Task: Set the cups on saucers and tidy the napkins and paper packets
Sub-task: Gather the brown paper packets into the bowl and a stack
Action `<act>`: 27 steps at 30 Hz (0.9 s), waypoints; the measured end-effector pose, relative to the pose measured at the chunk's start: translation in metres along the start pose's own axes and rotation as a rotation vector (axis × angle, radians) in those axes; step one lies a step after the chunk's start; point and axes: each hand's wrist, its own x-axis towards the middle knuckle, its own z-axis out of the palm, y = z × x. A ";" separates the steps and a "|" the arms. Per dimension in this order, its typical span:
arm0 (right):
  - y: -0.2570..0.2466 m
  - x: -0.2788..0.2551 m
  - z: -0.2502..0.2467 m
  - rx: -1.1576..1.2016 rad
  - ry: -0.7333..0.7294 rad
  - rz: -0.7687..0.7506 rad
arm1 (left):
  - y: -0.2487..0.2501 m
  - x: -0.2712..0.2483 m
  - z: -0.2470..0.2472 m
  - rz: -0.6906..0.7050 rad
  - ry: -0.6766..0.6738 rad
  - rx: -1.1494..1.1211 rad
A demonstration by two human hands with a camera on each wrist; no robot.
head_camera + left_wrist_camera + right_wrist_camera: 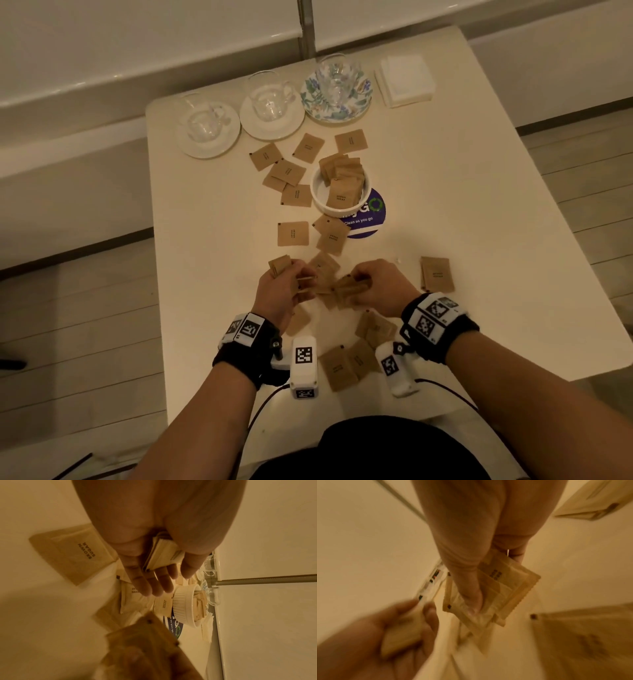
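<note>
Three glass cups stand on saucers at the table's far edge: one on a white saucer [208, 132], one on a second white saucer [271, 114], one on a floral saucer [336, 94]. A stack of white napkins [404, 80] lies beside them. Several brown sugar packets lie scattered, and more stand in a white ramekin [339, 188]. My left hand [291, 284] holds a small stack of packets [162, 553] between thumb and fingers. My right hand [373, 282] pinches a few packets [496, 588] just above the table. The two hands are close together.
A round blue sticker [368, 219] reading "Clean as you go" lies under the ramekin. Loose packets lie near the front edge [346, 366] and one at the right [436, 274]. The cream table [479, 205] ends close to my body.
</note>
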 end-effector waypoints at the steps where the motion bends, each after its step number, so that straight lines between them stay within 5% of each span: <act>1: -0.004 0.000 -0.007 0.093 0.032 -0.028 | 0.002 0.001 0.000 -0.009 0.008 -0.002; 5: -0.027 0.000 -0.026 0.332 0.264 -0.212 | 0.019 0.002 0.010 -0.120 -0.010 -0.034; 11: -0.054 -0.013 -0.030 0.106 0.375 -0.545 | 0.043 -0.007 0.031 -0.107 -0.270 -0.067; 17: -0.051 -0.017 -0.030 0.191 0.330 -0.513 | 0.040 -0.011 0.033 -0.003 -0.299 -0.134; 22: -0.038 -0.015 -0.036 0.292 0.391 -0.425 | 0.036 -0.012 0.033 -0.041 -0.237 -0.176; 27: -0.026 -0.010 -0.041 0.330 0.296 -0.291 | 0.032 -0.009 0.026 -0.065 -0.210 -0.137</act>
